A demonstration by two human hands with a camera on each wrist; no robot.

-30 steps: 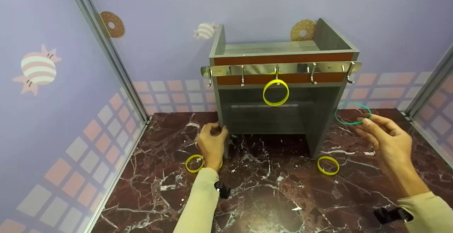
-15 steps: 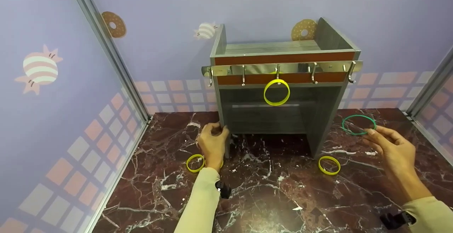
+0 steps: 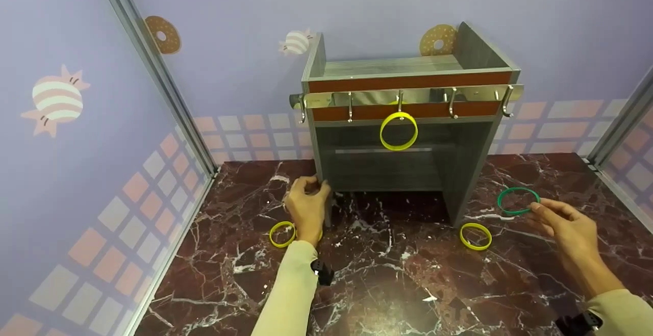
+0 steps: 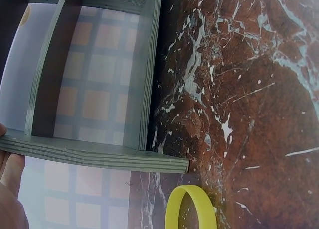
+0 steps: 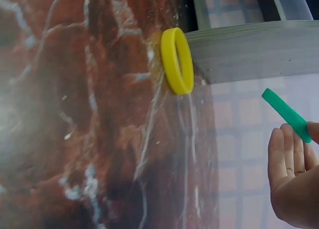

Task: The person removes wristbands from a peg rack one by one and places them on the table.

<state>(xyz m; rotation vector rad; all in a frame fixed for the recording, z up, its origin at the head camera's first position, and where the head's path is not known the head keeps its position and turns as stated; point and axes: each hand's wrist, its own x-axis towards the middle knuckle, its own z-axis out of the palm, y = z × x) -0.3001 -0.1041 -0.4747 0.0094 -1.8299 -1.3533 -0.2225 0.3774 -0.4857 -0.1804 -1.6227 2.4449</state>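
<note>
My left hand (image 3: pixel 306 208) grips the left side panel of a grey wooden shelf unit (image 3: pixel 469 173), thumb inside and fingers outside. Off to the right, my right hand (image 3: pixel 574 226) pinches a green wristband (image 5: pixel 285 112) between thumb and fingers, raised above the table. A yellow wristband (image 3: pixel 399 148) hangs from the middle hook of a metal hook rail (image 3: pixel 423 96) across the unit's front. On the table, one yellow wristband (image 5: pixel 172 64) stands by the unit's right foot. Another yellow wristband (image 3: pixel 281 246) is left of my left wrist, which mostly hides a further yellow one.
The unit stands on a dark red marbled tabletop (image 3: pixel 367 295), with a patterned lilac wall (image 3: pixel 229 71) behind it. A metal frame post (image 3: pixel 158 71) runs up the left corner. The rail's ends stick out slightly past the unit's sides.
My right hand has moved down and slightly right with the green wristband, away from the hook rail. The left hand keeps its hold on the side panel.
</note>
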